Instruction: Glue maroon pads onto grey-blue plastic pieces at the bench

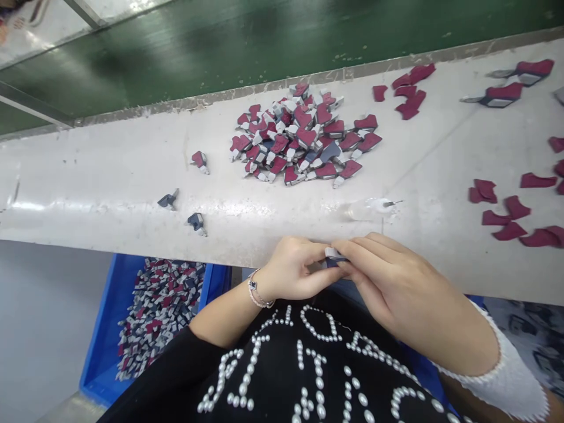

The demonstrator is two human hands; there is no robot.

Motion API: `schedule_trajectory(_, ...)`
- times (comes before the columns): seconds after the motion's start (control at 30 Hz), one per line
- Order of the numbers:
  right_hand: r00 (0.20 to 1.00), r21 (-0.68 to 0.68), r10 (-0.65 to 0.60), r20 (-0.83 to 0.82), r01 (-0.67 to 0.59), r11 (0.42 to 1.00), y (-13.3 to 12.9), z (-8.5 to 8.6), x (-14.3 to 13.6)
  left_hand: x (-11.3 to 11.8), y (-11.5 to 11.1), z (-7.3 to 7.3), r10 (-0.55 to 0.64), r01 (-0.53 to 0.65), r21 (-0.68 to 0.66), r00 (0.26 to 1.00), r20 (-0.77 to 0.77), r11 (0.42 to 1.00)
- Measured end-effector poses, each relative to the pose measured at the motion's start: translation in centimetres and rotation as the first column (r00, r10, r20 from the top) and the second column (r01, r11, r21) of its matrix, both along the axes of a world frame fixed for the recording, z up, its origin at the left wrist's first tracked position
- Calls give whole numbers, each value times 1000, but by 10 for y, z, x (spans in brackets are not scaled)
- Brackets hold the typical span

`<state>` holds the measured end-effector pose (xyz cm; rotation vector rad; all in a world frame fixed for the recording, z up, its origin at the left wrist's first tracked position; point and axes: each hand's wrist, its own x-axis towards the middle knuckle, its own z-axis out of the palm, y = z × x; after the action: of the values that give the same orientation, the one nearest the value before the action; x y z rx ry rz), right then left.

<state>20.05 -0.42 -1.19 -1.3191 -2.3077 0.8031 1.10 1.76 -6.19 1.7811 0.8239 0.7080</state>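
Note:
Just over the table's front edge, both hands meet around a small grey and dark blue part. My left hand pinches its left side between thumb and fingers. From the right, my right hand closes its fingers on the same part and hides much of it. Beyond the hands a large pile of red, grey and dark blue parts lies on the white table. A small white bottle with a thin dark tip lies close behind my right hand.
Three loose parts lie at the left of the table. Red flat pieces are scattered at the right, more at the back. A blue bin full of parts stands below the front edge. A green strip runs behind.

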Motion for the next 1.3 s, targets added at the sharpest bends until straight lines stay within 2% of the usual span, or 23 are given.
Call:
schedule_trajectory(0.07,998,-26,13,-60,-15,1000,2,0,5,-2,0,5,7,-9,-46,1000,-28,999)
schedule_trajectory(0.13,993,-81,14,-118,-23,996,5,4,17,-9,7,15,-37,31,-132,998,-45,991)
schedule_trajectory(0.17,991,-95,-12,-135,-1,995,7,7,24,-15,13,22,-43,35,-177,998,-42,984)
schedule_trajectory(0.23,985,-78,-107,-134,98,992,11,16,38,-25,27,38,20,-30,-220,999,-51,975)
schedule_trajectory(0.3,972,-10,-192,-137,192,981,17,25,45,-30,37,54,111,-119,-189,993,-50,975)
schedule_trajectory(0.33,969,14,-196,-152,200,980,20,30,45,-29,41,61,115,-120,-166,993,-36,979)
schedule_trajectory(0.4,971,16,-147,-190,153,988,27,38,39,-22,44,71,50,-49,-140,999,-3,989)
schedule_trajectory(0.47,968,-35,-129,-214,125,992,33,41,30,-15,47,75,4,-6,-114,1000,-14,994)
schedule_trajectory(0.57,944,-122,-272,-189,252,960,39,37,31,-18,64,75,90,-94,-21,984,-151,995)
schedule_trajectory(0.63,912,-161,-381,-150,358,920,39,28,42,-29,86,71,262,-231,139,920,-290,963)
schedule_trajectory(0.73,886,-193,-453,-95,430,882,37,9,62,-51,123,60,531,-367,401,709,-464,839)
schedule_trajectory(0.83,908,-214,-414,-67,392,895,40,-11,69,-79,143,50,615,-409,462,582,-532,787)
schedule_trajectory(0.93,947,-259,-313,-67,286,922,49,-29,60,-118,129,47,674,-467,487,474,-567,738)
schedule_trajectory(1.0,957,-300,-277,-85,240,923,56,-38,52,-148,104,45,678,-510,467,388,-625,722)
schedule_trajectory(1.07,953,-339,-287,-95,240,910,61,-46,47,-174,75,41,618,-586,363,318,-719,724)
schedule_trajectory(1.17,941,-385,-308,-140,235,893,60,-48,47,-192,42,26,583,-683,230,343,-737,693)
schedule_trajectory(1.23,921,-443,-332,-206,215,871,55,-42,49,-188,33,16,611,-695,215,390,-689,686)
schedule_trajectory(1.3,884,-516,-396,-247,226,826,47,-30,50,-174,31,10,611,-681,190,453,-650,707)
